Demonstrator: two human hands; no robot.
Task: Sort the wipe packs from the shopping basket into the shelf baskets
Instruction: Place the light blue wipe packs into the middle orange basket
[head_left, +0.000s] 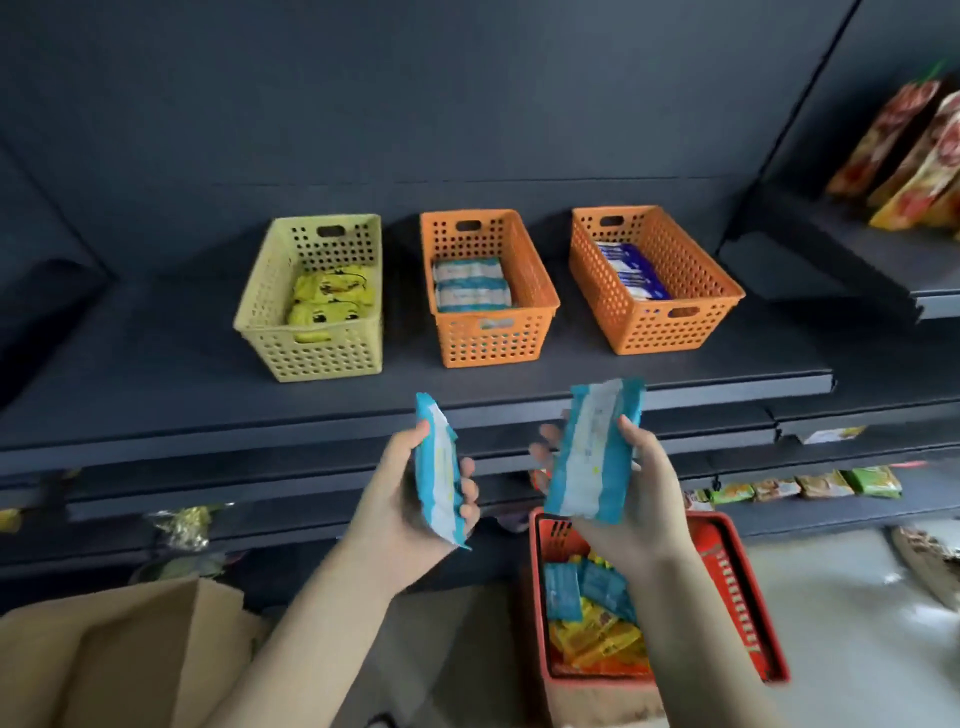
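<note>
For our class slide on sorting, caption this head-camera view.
Left hand and right hand each hold a blue-and-white wipe pack below the middle orange perforated plastic basket of matching packs.

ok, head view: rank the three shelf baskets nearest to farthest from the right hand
From the right hand, which holds a blue wipe pack:
1. Right orange basket, up and slightly to the right.
2. Middle orange basket, up and to the left.
3. Yellow basket, far left on the shelf.

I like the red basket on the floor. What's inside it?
The red shopping basket holds light blue wipe packs lying on yellow packs. The right hand and its pack cover part of the inside, and anything beneath the pile is hidden.
</note>
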